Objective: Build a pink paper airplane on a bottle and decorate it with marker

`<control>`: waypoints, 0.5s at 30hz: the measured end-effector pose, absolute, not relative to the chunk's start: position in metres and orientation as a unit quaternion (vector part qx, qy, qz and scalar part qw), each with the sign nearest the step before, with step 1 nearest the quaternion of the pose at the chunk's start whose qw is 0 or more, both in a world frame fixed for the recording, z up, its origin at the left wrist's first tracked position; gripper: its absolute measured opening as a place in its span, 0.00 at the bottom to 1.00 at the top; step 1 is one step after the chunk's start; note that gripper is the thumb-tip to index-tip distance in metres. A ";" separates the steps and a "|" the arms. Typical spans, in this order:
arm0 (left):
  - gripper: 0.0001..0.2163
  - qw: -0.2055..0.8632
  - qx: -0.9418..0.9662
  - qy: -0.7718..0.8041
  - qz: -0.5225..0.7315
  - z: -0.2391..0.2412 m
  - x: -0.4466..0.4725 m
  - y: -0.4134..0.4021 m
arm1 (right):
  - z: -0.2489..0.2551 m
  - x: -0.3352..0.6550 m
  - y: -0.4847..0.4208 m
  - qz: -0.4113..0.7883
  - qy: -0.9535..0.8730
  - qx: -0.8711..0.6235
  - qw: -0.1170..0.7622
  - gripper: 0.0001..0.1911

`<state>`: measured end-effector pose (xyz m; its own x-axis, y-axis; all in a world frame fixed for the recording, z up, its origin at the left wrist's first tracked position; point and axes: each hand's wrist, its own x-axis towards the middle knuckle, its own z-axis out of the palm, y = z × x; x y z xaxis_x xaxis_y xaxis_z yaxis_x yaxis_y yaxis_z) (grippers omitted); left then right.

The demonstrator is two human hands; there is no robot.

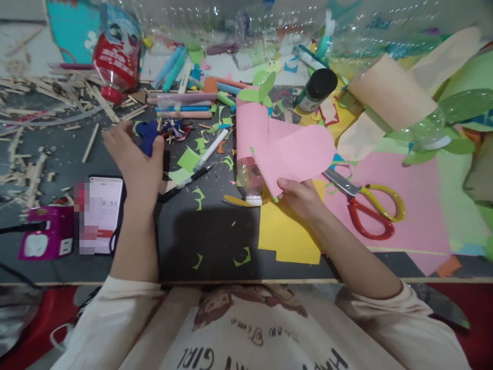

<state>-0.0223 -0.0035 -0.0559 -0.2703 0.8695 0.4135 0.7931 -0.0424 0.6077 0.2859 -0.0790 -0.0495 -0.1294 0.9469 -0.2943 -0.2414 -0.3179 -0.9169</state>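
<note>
Dark and cluttered, the worktop (215,236) carries paper scraps, wood sticks (90,144), a phone (106,216) and, at the right, scissors (348,187) with red and yellow handles lying on paper. Pinched between thumb and fingers of the right hand (298,192) is a rounded sheet of pink paper (304,149), just beside a clear bottle (249,174) wrapped in pink, its cap end toward the person. Farther left, the left hand (134,151) curves its thumb and fingers around a dark blue object (148,136), though whether it grips it I cannot tell.
</note>
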 end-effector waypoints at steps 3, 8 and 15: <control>0.22 0.095 0.646 0.600 0.463 -0.047 -0.001 -0.010 | -0.039 0.290 -0.078 0.671 -0.372 -0.471 0.436 0.20; 0.28 0.475 0.563 0.494 0.462 -0.036 0.035 -0.023 | -0.014 0.291 -0.075 0.740 -0.421 -0.421 0.313 0.14; 0.30 0.696 0.526 0.360 0.330 -0.029 0.039 -0.033 | 0.007 0.271 -0.051 0.763 -0.548 -0.326 0.107 0.04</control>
